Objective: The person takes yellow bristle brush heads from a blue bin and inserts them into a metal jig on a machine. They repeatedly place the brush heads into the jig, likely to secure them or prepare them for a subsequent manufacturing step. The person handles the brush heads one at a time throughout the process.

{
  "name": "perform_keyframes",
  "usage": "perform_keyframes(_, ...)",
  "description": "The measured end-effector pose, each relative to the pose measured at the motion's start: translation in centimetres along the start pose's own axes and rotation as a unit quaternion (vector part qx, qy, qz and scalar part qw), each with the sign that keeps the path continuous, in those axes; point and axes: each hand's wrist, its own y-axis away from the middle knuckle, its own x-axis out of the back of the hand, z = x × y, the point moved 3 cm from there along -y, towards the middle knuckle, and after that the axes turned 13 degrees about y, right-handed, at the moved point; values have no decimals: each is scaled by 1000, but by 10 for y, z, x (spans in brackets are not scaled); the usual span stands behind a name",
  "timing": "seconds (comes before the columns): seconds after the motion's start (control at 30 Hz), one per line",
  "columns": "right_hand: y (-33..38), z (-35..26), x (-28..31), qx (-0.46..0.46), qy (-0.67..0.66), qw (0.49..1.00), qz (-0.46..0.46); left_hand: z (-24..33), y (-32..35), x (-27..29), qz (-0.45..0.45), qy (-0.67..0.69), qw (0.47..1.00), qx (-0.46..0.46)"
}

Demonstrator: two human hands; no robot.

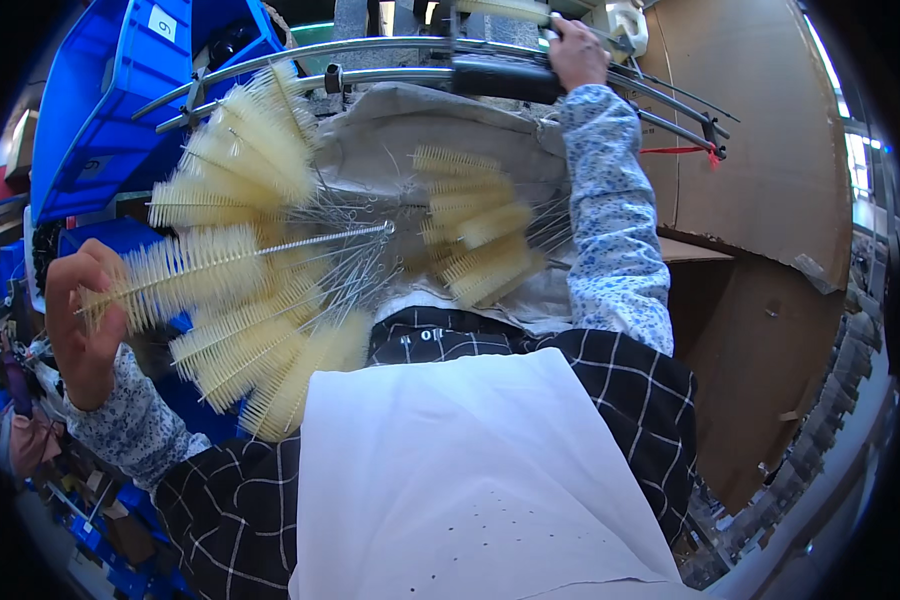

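Observation:
At the left, my left hand (88, 315) is closed round the bristled tip of a long cream bottle brush (195, 268). The brush's twisted wire stem points right and ends in a small loop. It lies over a fanned pile of similar brushes (245, 345), wire ends turned inward. At the upper right, my right hand (578, 55) reaches to a machine and is closed at the end of another pale brush (505, 9), partly cut off by the frame's top. Its fingertips are partly hidden. A dark cylinder (505, 78) sits just below that hand.
Grey cloth (400, 130) spreads before me, with a smaller group of brushes (480, 225) on it. Curved metal rails (390, 75) cross the far side. A blue bin (110, 110) stands at upper left; cardboard (750, 140) walls the right. A red strip (680, 151) hangs from the rail.

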Motion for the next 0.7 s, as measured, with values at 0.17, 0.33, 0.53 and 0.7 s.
perform_keyframes(0.17, -36, 53, -11, -36, -45, 993, -104, 7, -8, -14, 6, 7, 1000, -24)
perform_keyframes(0.33, -41, 78, -11, 75, 64, 978, -182, 9, -34, -27, -71, 39, 997, -18)
perform_keyframes(0.53, 29, 124, 84, 133, -278, 874, -377, 14, -37, -33, -108, 93, 988, -55)
perform_keyframes(0.7, 79, 29, 126, 289, -354, 770, -444, -4, -79, -78, -111, 143, 978, -103)
